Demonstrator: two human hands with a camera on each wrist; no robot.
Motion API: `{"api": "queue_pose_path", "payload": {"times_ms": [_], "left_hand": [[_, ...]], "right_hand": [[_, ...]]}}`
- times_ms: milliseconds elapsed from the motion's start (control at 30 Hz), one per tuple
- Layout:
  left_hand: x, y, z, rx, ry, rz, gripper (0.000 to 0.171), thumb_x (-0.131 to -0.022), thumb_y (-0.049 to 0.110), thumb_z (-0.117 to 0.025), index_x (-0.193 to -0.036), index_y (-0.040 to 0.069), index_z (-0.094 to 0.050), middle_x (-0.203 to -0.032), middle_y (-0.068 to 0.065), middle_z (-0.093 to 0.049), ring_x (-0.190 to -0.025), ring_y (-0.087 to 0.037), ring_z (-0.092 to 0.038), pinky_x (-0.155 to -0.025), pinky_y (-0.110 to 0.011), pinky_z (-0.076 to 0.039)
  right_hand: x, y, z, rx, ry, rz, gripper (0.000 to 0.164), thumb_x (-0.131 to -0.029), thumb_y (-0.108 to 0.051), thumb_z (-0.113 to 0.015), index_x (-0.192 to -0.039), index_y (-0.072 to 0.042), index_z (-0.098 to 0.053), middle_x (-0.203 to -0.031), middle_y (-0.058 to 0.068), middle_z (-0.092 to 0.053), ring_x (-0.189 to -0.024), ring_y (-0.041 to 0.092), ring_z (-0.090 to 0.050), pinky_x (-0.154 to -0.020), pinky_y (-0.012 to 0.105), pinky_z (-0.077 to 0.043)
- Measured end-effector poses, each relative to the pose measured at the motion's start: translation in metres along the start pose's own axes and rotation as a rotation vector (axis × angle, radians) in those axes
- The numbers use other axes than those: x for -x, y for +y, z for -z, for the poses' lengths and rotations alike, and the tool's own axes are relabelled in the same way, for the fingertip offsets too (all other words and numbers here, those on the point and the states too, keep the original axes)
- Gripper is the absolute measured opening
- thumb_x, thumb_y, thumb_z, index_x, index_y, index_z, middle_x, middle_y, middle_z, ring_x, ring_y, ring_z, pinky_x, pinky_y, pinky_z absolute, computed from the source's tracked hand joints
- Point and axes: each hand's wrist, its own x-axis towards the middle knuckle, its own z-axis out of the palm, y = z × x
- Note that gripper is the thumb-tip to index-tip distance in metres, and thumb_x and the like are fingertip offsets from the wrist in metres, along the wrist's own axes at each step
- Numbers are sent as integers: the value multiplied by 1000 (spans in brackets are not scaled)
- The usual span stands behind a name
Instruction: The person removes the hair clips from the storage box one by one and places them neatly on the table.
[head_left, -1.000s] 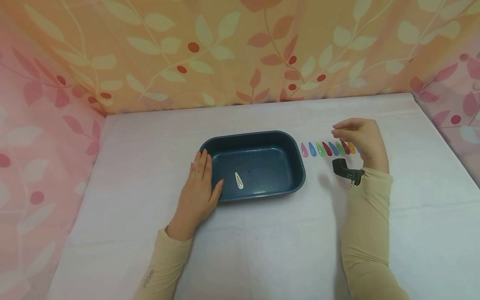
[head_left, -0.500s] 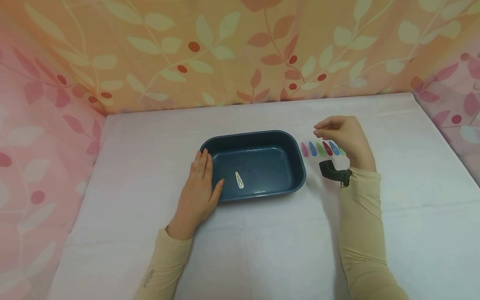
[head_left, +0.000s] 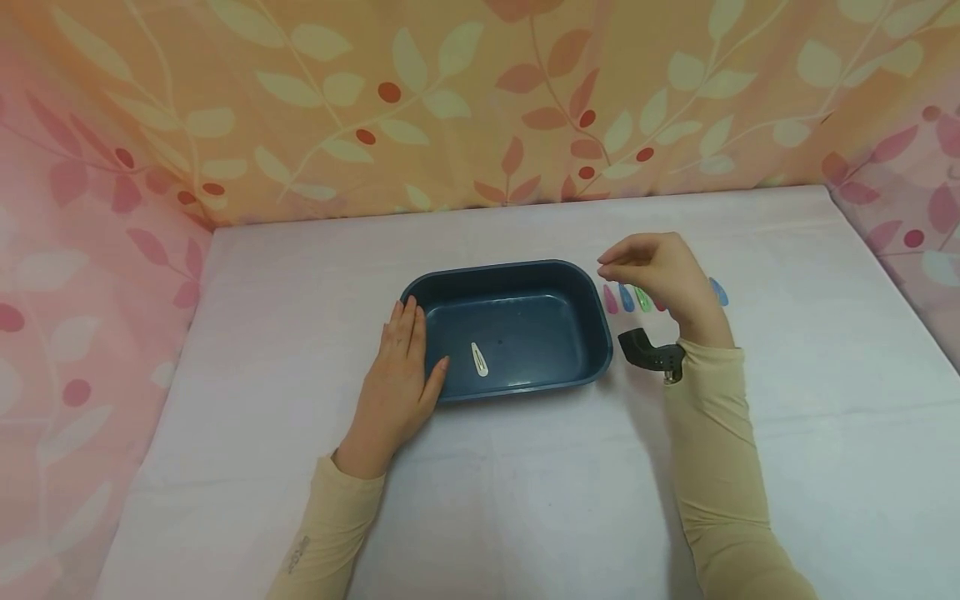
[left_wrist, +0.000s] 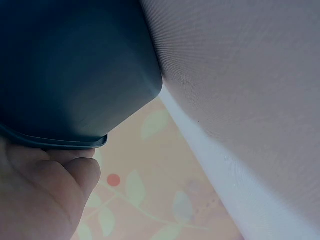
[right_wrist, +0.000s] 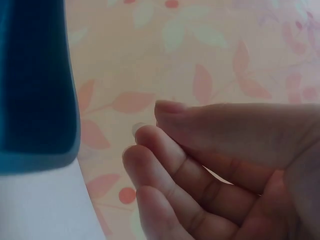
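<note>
A dark blue plastic basin (head_left: 517, 387) stands on the table, with one pale snap hair clip (head_left: 479, 359) lying inside. My left hand (head_left: 393, 383) rests along the basin's left rim with straight fingers, the thumb over the near left corner. In the left wrist view, those fingers (left_wrist: 82, 172) lie against the rim. My right hand (head_left: 663, 279) is raised above a row of colored hair clips, just right of the basin. Its thumb and fingertips are close together; nothing shows between them in the right wrist view. A pink clip (head_left: 611, 299) lies below the fingertips, and the hand hides part of the row.
Beyond the pink clip lie a blue clip (head_left: 626, 297) and a green clip (head_left: 642, 299); another blue clip (head_left: 718, 292) shows right of the hand. A black wrist camera (head_left: 651, 354) sticks out from the right sleeve. A patterned curtain (head_left: 480, 108) borders the white-covered table (head_left: 525, 492).
My right hand has moved left along the row toward the basin, uncovering the blue clip at the right end. The left hand, the basin and the clip inside stay put.
</note>
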Motion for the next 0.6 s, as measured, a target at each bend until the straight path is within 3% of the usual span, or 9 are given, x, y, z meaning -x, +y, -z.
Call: {"api": "queue_pose_path", "payload": {"times_ms": [133, 233, 333, 600], "left_hand": [[0, 0, 0, -1, 0, 1, 65, -95, 24, -48, -141, -16, -25, -150, -29, -20, -141, -38, -12, -110, -51, -18], [0, 0, 0, -1, -4, 3, 65, -95, 25, -48, -141, -16, -25, -150, -29, -19, -141, -37, -11, -110, -51, -18], [0, 0, 0, -2, -6, 6, 65, -95, 25, -48, -141, -16, -25, -150, -28, -19, -142, -37, -11, -111, -50, -17], [0, 0, 0, -10, -17, 10, 63, -96, 23, -46, -141, -16, -24, -151, -28, -18, -142, -35, -9, -111, -50, -17]], "right_hand": [[1, -4, -5, -1, -20, 39, 25, -85, -19, -71, -104, -2, -70, -91, 9, -71, -83, 22, -61, -63, 31, -46], [1, -6, -9, -13, -38, 73, 23, -85, -14, -70, -102, 1, -70, -91, 12, -70, -85, 23, -62, -79, 36, -46], [0, -8, -15, -6, -50, 99, 21, -84, -12, -71, -100, 1, -70, -90, 12, -70, -83, 22, -62, -79, 36, -46], [-2, -13, -26, 34, -84, 174, 18, -83, -10, -72, -97, 1, -71, -87, 11, -70, -77, 17, -64, -71, 24, -48]]}}
